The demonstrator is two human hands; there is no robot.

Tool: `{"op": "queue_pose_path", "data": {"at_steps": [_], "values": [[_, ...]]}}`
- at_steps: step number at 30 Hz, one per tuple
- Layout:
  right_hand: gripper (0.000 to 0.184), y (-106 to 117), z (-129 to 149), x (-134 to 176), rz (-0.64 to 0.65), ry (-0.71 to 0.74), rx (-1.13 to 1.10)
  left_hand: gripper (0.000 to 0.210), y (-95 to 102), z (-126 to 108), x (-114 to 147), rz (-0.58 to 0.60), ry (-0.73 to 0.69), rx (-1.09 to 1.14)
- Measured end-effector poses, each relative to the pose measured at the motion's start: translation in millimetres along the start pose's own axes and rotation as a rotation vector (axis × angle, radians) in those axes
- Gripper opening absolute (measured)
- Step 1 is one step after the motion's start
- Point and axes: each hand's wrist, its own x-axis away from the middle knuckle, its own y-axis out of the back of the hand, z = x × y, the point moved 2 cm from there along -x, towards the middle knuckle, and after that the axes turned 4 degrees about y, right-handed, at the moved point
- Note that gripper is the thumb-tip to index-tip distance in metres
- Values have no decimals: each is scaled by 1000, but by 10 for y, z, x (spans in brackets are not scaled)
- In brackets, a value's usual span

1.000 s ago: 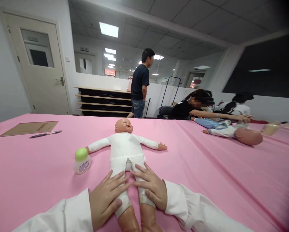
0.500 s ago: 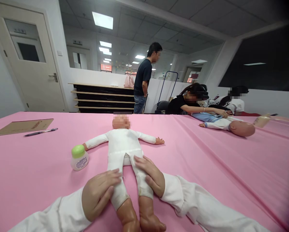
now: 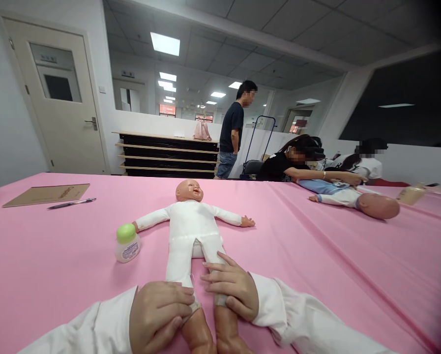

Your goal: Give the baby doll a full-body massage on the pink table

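Observation:
A baby doll (image 3: 192, 221) in a white cloth suit lies on its back, arms spread, its bare brown lower legs toward me. My left hand (image 3: 163, 312) rests over the knee of the leg on the left, fingers together and stretched across it. On the other leg lies my right hand (image 3: 233, 287), its fingers spread over the thigh and knee. Both hands are open and touch the doll from above. Beside the doll's arm on the left stands a small jar (image 3: 128, 243) with a green lid.
A pink cloth (image 3: 76, 270) covers the table. At the left lie a brown notebook (image 3: 46, 194) and a pen (image 3: 72, 203). On the right, another person's hands (image 3: 349, 178) touch a second doll (image 3: 377, 204), near a bottle (image 3: 412, 194). A person (image 3: 233, 128) stands behind the table.
Both hands have slid down the doll's legs from the thighs toward the knees. The right fingers have spread wider. The camera view has shifted slightly.

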Motion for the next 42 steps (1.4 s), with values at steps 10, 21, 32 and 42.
{"op": "queue_pose_path", "data": {"at_steps": [10,21,32,42], "values": [[44,-1,-33,37,-160,-123,115,25,11,6,6,-52,-14,-26],[44,-22,-53,32,-107,-157,123,29,43,18,16,-117,26,-99],[42,-37,-65,27,-118,-148,153,24,98,-23,-6,-141,-36,-105],[42,-58,-86,56,-169,-126,134,21,109,1,-21,-173,-16,-121]]}}
